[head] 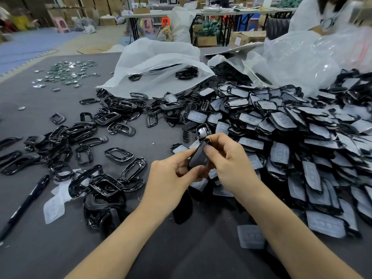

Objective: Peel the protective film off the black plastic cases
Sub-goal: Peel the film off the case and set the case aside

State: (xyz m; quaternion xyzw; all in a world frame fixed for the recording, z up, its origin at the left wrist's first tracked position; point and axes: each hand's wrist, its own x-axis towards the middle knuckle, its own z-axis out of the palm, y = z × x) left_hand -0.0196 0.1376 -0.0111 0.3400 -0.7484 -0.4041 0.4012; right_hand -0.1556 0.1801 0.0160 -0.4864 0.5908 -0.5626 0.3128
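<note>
Dark grey table (165,135). Right side: big heap of film-covered black cases (281,127). Left and centre: scattered black frames (76,130), with a few loose film sheets (54,208) among them. Black pen (26,204) near the left edge. Far left: small shiny pieces (66,73), possibly metal badges. White bag (157,63) lies at the back.

Soft, even overhead light keeps the scene moderately bright. Bare forearms (281,218) cast faint shadows on the dark grey felt surface (161,133) below the fingers (219,140). The matte black plastic case (198,158) between them looks slightly soft. Glare streaks the crumpled clear plastic bags (302,57) far beyond, right of the fingers. Frame edges bow and smear; the background blurs.
</note>
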